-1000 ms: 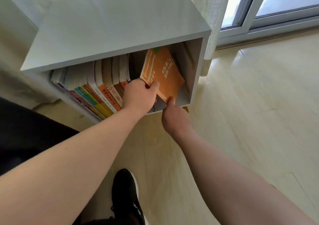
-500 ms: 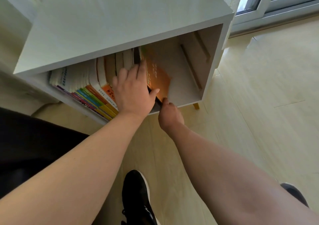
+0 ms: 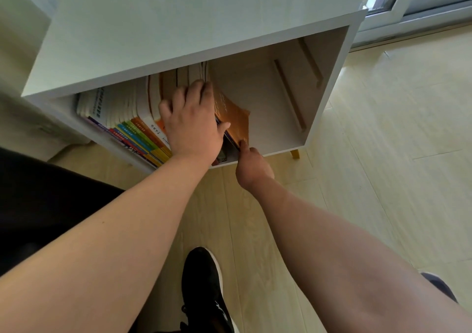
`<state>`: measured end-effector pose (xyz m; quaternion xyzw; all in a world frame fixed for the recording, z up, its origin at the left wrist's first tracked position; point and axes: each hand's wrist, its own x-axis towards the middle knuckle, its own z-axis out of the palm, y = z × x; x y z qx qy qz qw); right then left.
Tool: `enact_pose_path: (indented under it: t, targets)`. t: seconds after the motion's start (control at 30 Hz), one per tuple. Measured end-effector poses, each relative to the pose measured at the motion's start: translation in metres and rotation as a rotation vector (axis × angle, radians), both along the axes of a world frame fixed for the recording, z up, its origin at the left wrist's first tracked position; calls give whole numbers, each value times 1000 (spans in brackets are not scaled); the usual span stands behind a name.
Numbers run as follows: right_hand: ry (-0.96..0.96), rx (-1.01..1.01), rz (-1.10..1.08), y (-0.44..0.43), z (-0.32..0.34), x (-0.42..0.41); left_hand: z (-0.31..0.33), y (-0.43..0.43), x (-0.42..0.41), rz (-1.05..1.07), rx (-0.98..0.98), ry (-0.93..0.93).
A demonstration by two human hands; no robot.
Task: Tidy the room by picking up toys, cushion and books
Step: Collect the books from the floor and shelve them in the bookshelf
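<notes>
Shelving: thin orange softcover book inside the white wooden shelf cabinet.
Cabinet's left half: upright row of coloured-spine books. Left hand, fingers together, flat on it; keep bracing. Orange book leans at the row's right end. Right hand, index finger straight on its lower corner; push it upright.

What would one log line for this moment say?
step: shelving orange book | left hand: pressing book row | right hand: fingertip touching orange book
</notes>
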<state>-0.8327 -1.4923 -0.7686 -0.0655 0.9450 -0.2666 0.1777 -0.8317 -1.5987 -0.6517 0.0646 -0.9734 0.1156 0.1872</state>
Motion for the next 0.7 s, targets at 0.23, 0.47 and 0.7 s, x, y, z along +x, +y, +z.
enact_pose_path:
  t: [0.23,0.47,0.7]
  targets:
    - [21,24,-58,0,2,0,1,-4,8,-43,-33,-16]
    - [21,41,-92,6,9,12,8,2,16,-40,-8,19]
    - [118,76,-87,47,43,43,30,21,49,-88,30,-3]
